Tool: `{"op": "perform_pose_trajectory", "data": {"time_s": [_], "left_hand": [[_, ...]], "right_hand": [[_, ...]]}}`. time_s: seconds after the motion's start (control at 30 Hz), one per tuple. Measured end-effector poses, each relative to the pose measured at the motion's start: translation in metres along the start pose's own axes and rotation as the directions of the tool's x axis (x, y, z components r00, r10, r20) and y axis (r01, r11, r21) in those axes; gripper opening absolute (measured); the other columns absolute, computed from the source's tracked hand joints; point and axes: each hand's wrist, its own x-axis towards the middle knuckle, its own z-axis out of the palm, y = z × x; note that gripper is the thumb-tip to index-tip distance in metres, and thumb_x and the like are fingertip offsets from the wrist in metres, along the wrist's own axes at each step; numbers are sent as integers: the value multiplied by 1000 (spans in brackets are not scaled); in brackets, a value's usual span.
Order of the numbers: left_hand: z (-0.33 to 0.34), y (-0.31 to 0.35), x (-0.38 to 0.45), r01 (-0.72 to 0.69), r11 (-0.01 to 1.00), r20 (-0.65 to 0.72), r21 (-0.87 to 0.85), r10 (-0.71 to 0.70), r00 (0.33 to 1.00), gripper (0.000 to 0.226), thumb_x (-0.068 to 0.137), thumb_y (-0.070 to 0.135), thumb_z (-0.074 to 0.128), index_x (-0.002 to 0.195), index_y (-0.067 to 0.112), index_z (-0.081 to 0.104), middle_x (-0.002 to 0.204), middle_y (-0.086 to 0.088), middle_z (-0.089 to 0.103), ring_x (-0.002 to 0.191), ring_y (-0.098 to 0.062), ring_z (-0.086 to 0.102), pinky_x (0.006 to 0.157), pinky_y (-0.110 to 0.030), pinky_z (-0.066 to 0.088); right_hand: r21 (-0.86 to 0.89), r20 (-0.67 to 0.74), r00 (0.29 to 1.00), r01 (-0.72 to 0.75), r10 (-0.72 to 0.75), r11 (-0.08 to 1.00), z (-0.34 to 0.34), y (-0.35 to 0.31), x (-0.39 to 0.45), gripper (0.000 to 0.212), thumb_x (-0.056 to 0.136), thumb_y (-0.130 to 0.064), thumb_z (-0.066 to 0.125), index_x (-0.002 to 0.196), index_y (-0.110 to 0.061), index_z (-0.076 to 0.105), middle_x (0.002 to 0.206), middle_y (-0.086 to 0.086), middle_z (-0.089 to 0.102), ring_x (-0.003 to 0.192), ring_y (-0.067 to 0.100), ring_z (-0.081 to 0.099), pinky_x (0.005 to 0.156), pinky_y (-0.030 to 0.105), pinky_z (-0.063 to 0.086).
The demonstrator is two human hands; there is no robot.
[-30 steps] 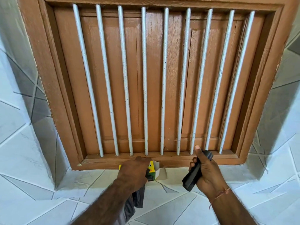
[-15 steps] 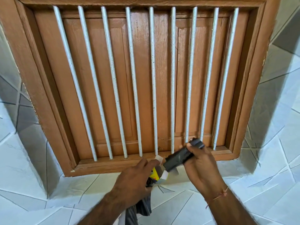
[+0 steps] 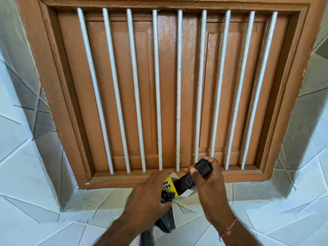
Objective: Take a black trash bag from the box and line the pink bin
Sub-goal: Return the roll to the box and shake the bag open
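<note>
My left hand [image 3: 150, 194] grips a small yellow box [image 3: 169, 186] with open white flaps, just below the window sill. The same hand also pinches a loose black trash bag [image 3: 166, 222] that hangs down under it. My right hand [image 3: 209, 183] holds a black roll of trash bags [image 3: 195, 174], whose lower end sits in the box's open mouth. The roll slants up to the right, its top end between my thumb and fingers. The pink bin is not in view.
A brown wooden window frame [image 3: 284, 103] with shut shutters and several white vertical bars [image 3: 157, 89] fills the wall straight ahead. White and grey tiles [image 3: 35, 183] cover the wall around and below it.
My right hand has swung the roll from upright to slanting and brought its lower end into the box, which my left hand holds. The view has moved closer to the window.
</note>
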Motion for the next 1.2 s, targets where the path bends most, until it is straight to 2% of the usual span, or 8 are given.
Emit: {"op": "perform_pose_trajectory", "data": {"time_s": [0.07,0.13,0.23,0.4,0.47,0.6,0.97,1.2], "left_hand": [[2,1,2,0,1000,-7,-27,-1,1000,79,76,49,72,136,48,21,140,24,42,112,-2,54,88,-14,46],[3,1,4,-16,999,-23,-44,15,1000,78,76,47,72,134,49,21,138,23,42,111,-2,55,86,-12,45],[5,-1,5,-19,998,-36,-59,17,999,81,76,47,72,134,52,17,141,23,41,114,-3,54,91,-13,45],[5,-7,5,115,980,10,-165,-115,993,101,68,43,80,137,58,7,143,22,44,117,-7,55,96,-24,49],[5,-7,4,91,982,15,-166,-90,996,90,71,44,78,133,59,16,141,24,43,112,-2,51,92,-16,46],[5,-3,4,24,991,36,-133,-20,999,68,76,48,72,125,58,25,131,24,43,106,0,49,91,-15,48],[0,-3,3,-6,998,12,-60,7,1000,69,83,45,66,135,59,24,137,28,37,116,-2,50,92,-14,44],[0,2,1,52,995,-48,-81,-56,997,83,81,47,68,144,53,13,150,22,36,130,-6,46,101,-22,44]], "right_hand": [[-173,52,995,89,-81,981,4,9,-7,32,90,-18,63,115,-28,47,98,-6,60,90,5,61,70,3,47],[-418,203,968,220,-145,882,6,24,-12,44,91,-59,42,130,-38,42,129,-9,56,121,2,50,101,21,44],[-547,324,936,306,-140,779,8,42,-16,75,80,-81,6,144,-49,25,158,-23,9,147,1,-1,118,33,8],[-259,-33,996,68,-79,963,8,30,-13,54,84,-39,67,131,-34,42,128,-11,49,116,9,49,92,20,46],[-150,1,999,-43,43,988,7,27,-11,52,71,-44,71,118,-31,52,110,-12,59,96,11,59,77,24,58],[-139,-121,989,70,-87,988,10,27,-13,38,59,-44,79,84,-26,58,76,-20,66,69,7,63,58,18,54],[-171,-61,976,195,-208,966,10,33,-18,30,79,-7,75,91,-31,62,88,-12,71,84,12,68,75,24,59],[-290,78,947,320,-311,902,14,28,-27,33,82,-51,62,106,-29,64,102,-17,66,97,5,63,73,19,56]]}}
